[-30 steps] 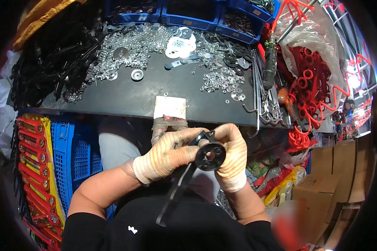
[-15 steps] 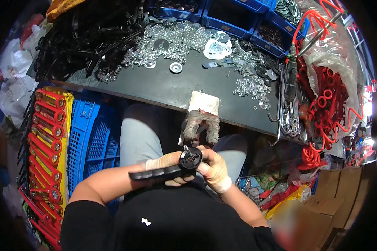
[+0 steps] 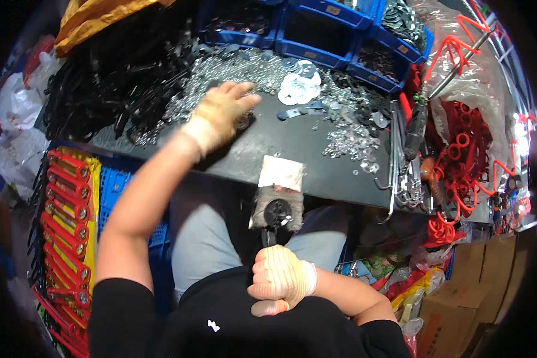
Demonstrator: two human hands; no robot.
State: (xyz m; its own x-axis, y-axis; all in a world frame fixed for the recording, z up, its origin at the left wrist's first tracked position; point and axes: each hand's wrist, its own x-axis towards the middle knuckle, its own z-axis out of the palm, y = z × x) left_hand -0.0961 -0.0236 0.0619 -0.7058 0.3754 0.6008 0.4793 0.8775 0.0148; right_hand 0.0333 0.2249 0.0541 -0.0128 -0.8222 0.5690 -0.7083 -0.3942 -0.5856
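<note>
My right hand (image 3: 278, 277), in a pale work glove, is closed around the grip of a black plastic handle with a round head (image 3: 278, 213). The handle points away from me, and its head lies over a cloth-wrapped fixture (image 3: 261, 206) at the bench edge. A small bright metal part shows on the head. My left hand (image 3: 218, 116), also gloved, reaches over the bench with its fingers stretched out. Beneath it lie small metal parts (image 3: 221, 62) and a round washer-like piece, partly hidden by the hand.
Blue bins (image 3: 316, 51) line the back of the bench (image 3: 268, 137). Black handles (image 3: 113, 83) are heaped at the left. White discs (image 3: 298, 89) lie behind the fixture. Red tools (image 3: 65, 221) stand left; hooked rods (image 3: 394, 161) and a red coiled hose (image 3: 444, 230) hang right.
My left hand has left the handle and moved forward and left over the bench. My right hand has taken the grip, turning the handle so its head faces forward over the fixture.
</note>
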